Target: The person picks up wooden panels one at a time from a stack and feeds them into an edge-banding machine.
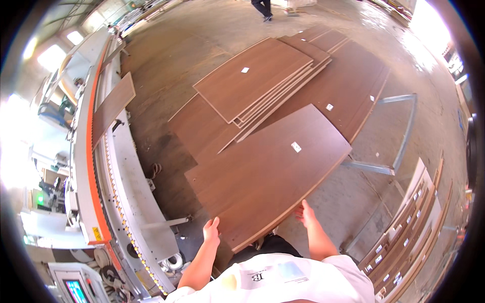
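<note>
A large brown wood-grain panel (268,177) with a small white label lies tilted in front of me, its far part over other boards. My left hand (212,231) is closed on its left edge near the close corner, thumb uppermost. On the panel's near long edge, my right hand (306,214) grips with the thumb at the rim; its other fingers are partly hidden beneath. Just beyond is a stack of brown panels (257,76), loosely staggered. Under and beside that stack, larger labelled brown boards (353,81) spread to the right.
A long machine with an orange strip (92,151) runs along the left, a brown board (115,107) on it. A control screen (76,291) sits lower left. Right are a metal frame (404,136) and upright labelled boards (404,235). A person's legs (262,8) show far off.
</note>
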A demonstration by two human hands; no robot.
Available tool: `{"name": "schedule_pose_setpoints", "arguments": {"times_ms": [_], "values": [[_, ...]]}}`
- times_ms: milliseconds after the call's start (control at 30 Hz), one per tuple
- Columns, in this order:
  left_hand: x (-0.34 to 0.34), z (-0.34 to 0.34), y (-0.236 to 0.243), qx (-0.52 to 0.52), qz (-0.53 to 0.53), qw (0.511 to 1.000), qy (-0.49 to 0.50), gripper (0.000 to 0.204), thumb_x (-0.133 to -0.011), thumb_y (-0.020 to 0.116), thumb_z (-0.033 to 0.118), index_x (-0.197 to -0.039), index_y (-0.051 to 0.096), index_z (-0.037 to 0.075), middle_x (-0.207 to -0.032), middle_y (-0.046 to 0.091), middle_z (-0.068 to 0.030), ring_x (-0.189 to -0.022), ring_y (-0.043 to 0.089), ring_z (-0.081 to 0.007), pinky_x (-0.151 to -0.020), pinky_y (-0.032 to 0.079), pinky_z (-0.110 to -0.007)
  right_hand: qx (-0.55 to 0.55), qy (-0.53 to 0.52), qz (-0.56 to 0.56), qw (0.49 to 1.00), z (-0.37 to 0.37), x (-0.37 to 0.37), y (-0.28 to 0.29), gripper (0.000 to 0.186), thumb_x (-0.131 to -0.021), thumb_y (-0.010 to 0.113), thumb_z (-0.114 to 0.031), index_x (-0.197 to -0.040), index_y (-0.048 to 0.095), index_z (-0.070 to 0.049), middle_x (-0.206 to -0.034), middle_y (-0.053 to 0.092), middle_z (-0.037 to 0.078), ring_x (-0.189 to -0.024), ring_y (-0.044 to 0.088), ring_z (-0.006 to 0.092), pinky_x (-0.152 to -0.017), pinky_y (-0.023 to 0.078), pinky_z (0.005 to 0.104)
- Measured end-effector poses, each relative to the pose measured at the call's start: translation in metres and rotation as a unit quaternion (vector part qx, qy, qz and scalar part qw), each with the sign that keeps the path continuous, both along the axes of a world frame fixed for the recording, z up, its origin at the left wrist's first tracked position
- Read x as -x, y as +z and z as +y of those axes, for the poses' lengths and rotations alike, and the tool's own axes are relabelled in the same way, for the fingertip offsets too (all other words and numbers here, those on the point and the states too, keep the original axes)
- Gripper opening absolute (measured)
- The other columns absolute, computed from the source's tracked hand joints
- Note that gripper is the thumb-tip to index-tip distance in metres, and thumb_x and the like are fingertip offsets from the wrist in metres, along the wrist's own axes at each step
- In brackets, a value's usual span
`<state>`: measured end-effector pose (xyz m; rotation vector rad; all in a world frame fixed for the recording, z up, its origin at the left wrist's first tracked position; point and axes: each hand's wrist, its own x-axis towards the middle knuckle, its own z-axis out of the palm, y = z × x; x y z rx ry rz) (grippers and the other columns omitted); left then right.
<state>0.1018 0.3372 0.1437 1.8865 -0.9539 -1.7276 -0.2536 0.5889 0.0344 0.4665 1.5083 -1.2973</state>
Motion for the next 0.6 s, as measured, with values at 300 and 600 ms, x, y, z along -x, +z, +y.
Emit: {"name": "schedule_pose_setpoints", "arguments": {"times_ms": [300,600], "values": [[-0.217,0.05,0.071,0.039,-0.084,0.966,0.239,0.049,-0.101,0.055,0.04,-0.134,0.056,0.004,-0.134,0.06,-0.0129,-0.119,0.058,-0.0287,-0.101,0.046,-0.047,-0.107,-0.151,-0.049,0.982,-0.018,0.026,-0.07,0.054,-0.098,0.046,-0.057,-0.134,0.056,-0.018,-0.129,0.062,0.002,-0.118,0.057,0.0246,-0.1,0.043,0.0492],[-0.305,0.079,0.122,0.162,-0.172,0.897,0.373,0.034,-0.097,0.065,0.036,-0.076,0.061,0.01,-0.066,0.045,0.0065,-0.06,0.04,-0.0086,-0.054,0.036,-0.03,0.072,-0.235,0.03,0.969,-0.045,-0.079,-0.061,0.065,-0.101,0.037,-0.049,-0.144,0.048,-0.001,-0.15,0.048,0.009,-0.135,0.045,0.0284,-0.113,0.035,0.0428]]}}
